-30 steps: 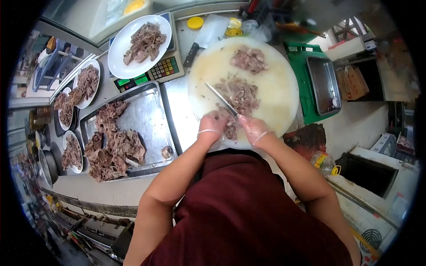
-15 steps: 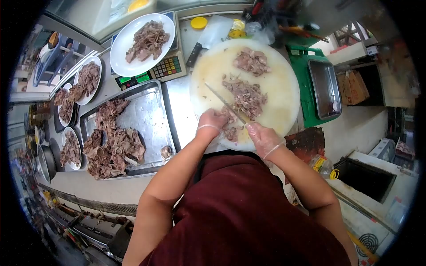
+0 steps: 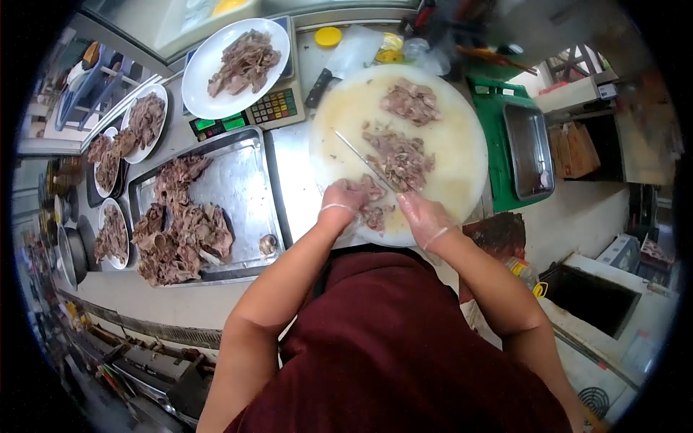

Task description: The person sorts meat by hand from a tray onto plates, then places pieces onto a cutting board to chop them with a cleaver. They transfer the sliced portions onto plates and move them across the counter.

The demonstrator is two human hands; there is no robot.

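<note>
My right hand (image 3: pixel 427 216), in a clear plastic glove, is closed round the handle of a knife (image 3: pixel 363 159). Its blade slants up and left across the round white cutting board (image 3: pixel 462 173). My left hand (image 3: pixel 342 200), gloved too, has its fingers curled on a piece of cooked meat (image 3: pixel 371 187) at the board's near left. Small cut bits (image 3: pixel 373 217) lie between the two hands. Beyond the blade is a pile of chopped meat (image 3: pixel 404 159), and a second pile of sliced meat (image 3: pixel 410 101) sits farther back.
Left of the board, a metal tray (image 3: pixel 249 180) holds meat on bones (image 3: pixel 184 242). A plate (image 3: pixel 198 86) of meat rests on a digital scale (image 3: pixel 274 107). Several meat plates stand far left. A cleaver handle (image 3: pixel 318 88) lies behind the board; a green bin (image 3: pixel 498 144) stands right.
The knife's blade is turned more edge-on and my right hand has shifted slightly. My left hand stays at the meat. The view has moved a little.
</note>
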